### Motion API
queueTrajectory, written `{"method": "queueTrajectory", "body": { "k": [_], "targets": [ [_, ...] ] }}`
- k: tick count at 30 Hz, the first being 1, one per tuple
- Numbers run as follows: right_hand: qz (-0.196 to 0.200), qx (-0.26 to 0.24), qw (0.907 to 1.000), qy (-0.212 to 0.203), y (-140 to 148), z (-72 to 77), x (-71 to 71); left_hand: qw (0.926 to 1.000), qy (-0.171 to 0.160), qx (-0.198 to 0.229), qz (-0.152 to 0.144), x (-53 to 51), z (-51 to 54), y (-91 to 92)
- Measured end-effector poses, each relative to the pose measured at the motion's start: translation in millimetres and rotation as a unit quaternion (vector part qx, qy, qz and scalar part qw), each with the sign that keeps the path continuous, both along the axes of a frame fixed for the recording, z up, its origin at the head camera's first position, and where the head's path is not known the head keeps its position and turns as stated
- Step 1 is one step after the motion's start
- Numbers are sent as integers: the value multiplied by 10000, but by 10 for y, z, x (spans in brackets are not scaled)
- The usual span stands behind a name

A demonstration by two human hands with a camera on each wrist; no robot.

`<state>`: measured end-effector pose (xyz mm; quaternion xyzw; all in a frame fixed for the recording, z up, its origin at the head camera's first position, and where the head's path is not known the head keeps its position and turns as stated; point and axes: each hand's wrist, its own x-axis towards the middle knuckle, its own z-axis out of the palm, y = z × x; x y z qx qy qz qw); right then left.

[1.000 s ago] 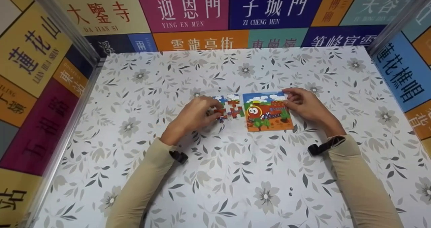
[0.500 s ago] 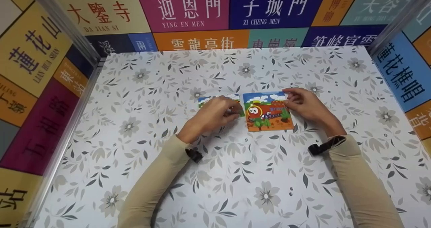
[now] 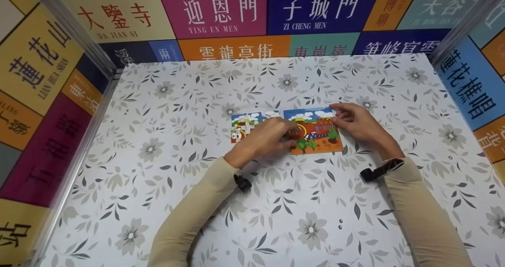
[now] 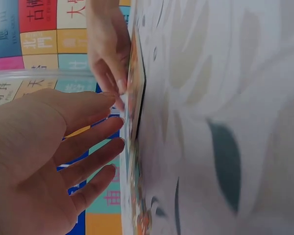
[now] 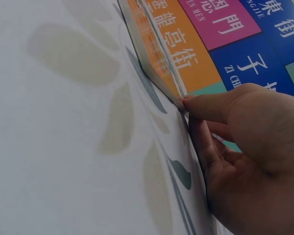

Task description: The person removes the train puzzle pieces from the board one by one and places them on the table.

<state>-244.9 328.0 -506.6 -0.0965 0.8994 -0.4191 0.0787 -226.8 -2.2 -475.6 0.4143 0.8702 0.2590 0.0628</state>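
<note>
A square puzzle board (image 3: 321, 142) with a red cartoon train lies flat on the table. At its upper right corner my right hand (image 3: 357, 123) pinches the board's edge between thumb and fingers; the right wrist view shows the thumb on the edge of the board (image 5: 149, 66). My left hand (image 3: 268, 137) hovers at the board's left side, covering part of the train's face. In the left wrist view the left hand (image 4: 63, 142) has loosely spread fingers and holds nothing. Jigsaw pieces (image 3: 238, 119) of a similar train picture lie left of the board, partly hidden under the left hand.
The table (image 3: 244, 219) has a white cloth with grey leaves and flowers. Panels with large printed characters (image 3: 221, 10) stand along the back and both sides. Each wrist wears a black strap (image 3: 242, 183).
My left hand has moved right, from over the jigsaw pieces to the board's left edge, uncovering pieces at the left. The right hand keeps its place on the board's corner.
</note>
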Motion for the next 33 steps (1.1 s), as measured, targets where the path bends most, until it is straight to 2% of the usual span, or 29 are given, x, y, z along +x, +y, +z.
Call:
{"method": "queueTrajectory", "body": {
  "k": [4, 8, 22, 25, 30, 33],
  "targets": [
    [-8, -19, 10000, -26, 10, 2, 7, 9999, -112, -32, -87, 19, -17, 85],
    [100, 26, 9999, 60, 18, -4, 8, 9995, -251, -191, 9, 37, -16, 167],
    [129, 69, 9998, 147, 13, 0, -1, 9986, -103, -509, 25, 26, -17, 509],
    [100, 105, 9998, 144, 5, 3, -6, 9985, 18, -550, -14, 7, -35, 591],
    [121, 156, 9997, 147, 8, -3, -21, 9986, 58, -532, -1, -21, -83, 694],
    [135, 142, 9997, 162, 13, -7, -27, 9994, -8, -359, -30, -34, -98, 741]
  ]
}}
